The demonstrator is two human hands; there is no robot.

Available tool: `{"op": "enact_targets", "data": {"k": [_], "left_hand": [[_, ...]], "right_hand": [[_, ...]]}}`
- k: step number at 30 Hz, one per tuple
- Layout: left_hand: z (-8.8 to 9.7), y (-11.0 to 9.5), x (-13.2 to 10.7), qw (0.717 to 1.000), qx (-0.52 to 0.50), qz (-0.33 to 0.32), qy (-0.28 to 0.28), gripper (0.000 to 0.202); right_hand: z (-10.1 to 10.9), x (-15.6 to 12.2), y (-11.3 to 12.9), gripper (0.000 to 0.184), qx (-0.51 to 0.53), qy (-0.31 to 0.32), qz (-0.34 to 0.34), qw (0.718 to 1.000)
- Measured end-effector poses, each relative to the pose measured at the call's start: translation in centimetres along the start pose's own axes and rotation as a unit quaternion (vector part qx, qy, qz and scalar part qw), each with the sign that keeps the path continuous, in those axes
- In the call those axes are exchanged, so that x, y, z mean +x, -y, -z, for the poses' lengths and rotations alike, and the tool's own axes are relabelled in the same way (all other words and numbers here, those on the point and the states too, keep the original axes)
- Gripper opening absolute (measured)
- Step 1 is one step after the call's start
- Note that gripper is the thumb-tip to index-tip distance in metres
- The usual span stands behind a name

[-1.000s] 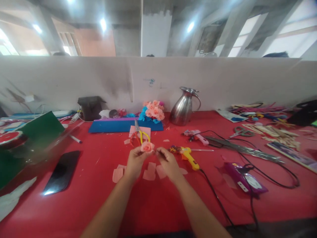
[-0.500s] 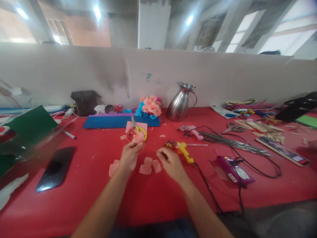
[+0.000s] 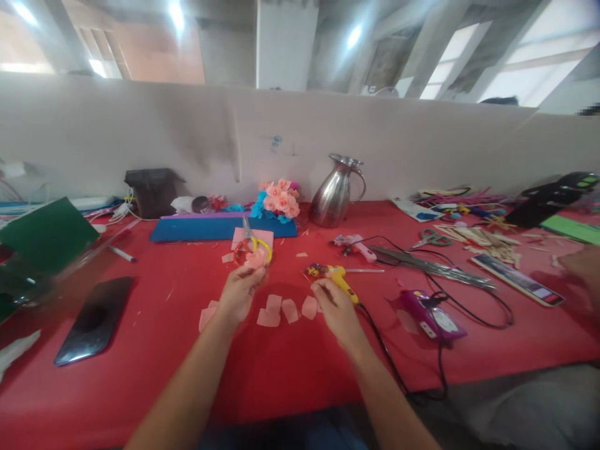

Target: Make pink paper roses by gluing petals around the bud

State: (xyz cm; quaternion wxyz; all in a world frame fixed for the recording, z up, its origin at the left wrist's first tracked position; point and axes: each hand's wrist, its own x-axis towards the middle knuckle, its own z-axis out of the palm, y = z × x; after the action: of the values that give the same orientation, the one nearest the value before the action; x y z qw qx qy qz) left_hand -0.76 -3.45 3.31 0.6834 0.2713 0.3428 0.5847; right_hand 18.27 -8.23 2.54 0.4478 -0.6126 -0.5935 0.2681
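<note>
— While our left hand [image 3: 239,292] pinches a pink paper flower [image 3: 255,259], where exactly do we place it?
— Left of centre, over the red table [image 3: 290,375]; thumb and fingers closed on its base. It overlaps the handles of the yellow-and-red scissors [image 3: 268,250], which lie across a pink paper square [image 3: 265,236]. Whether flower and handles touch, we can't say.
— And our right hand [image 3: 336,307]?
— Well apart from the left one. Fingers curled, tips of thumb and forefinger close together, just beside the yellow glue gun [image 3: 345,287]. We see part of the gun hidden behind it; whether we touch it or pinch something thin, we cannot tell.
— Loose pieces?
— Pink petals [image 3: 269,317], flat on the near side, some between our hands.
— Far side?
— Blue panel [image 3: 206,230], long and flat; pink flower bunch [image 3: 282,201] with blue paper low down, at the panel's right end; steel jug [image 3: 330,197] upright, just right of that.
— Right side?
— Pink glue gun [image 3: 363,249] beyond the yellow one; purple box [image 3: 424,309] nearer; another person's hand [image 3: 584,269], blurred, at the edge.
— Left?
— Black phone [image 3: 96,322], near; green board [image 3: 59,231], tilted, farther.
</note>
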Motion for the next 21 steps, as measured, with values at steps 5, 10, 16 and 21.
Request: {"op": "enact_targets", "data": {"k": [5,10,16,21], "left_hand": [[-0.9,1.0,-1.0,0.989,0.074,0.042,0.124,0.020],[-0.9,1.1,-0.8,0.995,0.042,0.054,0.075,0.025],[-0.9,0.5,-0.4,0.997,-0.034,0.072,0.020,0.018],[0.3,-2.7,0.5,0.998,-0.044,-0.025,-0.041,0.012]], "right_hand": [[-2.4,-0.1,1.4,0.022,0.017,0.046,0.023,0.999],[-2.9,-0.3,1.8,0.018,0.001,0.063,0.068,0.996],[-1.4,-0.9,1.3,0.015,-0.062,0.046,0.090,0.993],[1.7,-2.0,0.9,0.022,-0.108,0.002,0.056,0.993]]}}
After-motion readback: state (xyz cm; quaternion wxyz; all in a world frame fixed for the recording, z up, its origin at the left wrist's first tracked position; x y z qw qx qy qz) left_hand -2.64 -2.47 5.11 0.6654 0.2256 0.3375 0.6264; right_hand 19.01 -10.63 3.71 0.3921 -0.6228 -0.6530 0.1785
